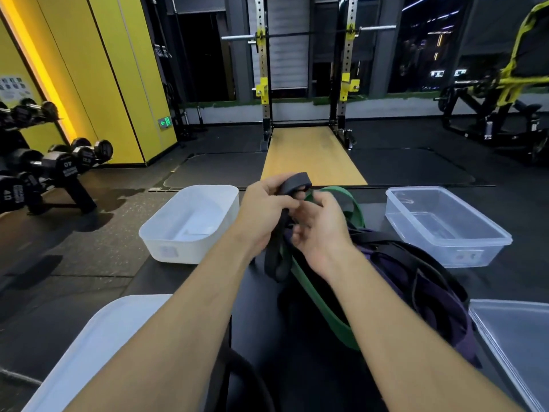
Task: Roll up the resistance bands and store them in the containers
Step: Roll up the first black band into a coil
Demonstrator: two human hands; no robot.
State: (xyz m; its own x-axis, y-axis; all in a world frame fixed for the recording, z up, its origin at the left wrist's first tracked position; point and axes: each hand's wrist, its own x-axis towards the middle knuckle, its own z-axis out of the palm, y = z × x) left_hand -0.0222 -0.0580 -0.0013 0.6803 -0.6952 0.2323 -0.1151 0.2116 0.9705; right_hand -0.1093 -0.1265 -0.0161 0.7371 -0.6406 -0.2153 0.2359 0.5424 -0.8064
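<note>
The green band is partly hidden behind the right forearm, as is the purple band. The black band is partly concealed in the left hand; whether the right hand grips it cannot be told. At the surface's near corners, the white lid and the clear lid are cut off by the picture's edges. The label on the white tub is too small to be read.
</note>
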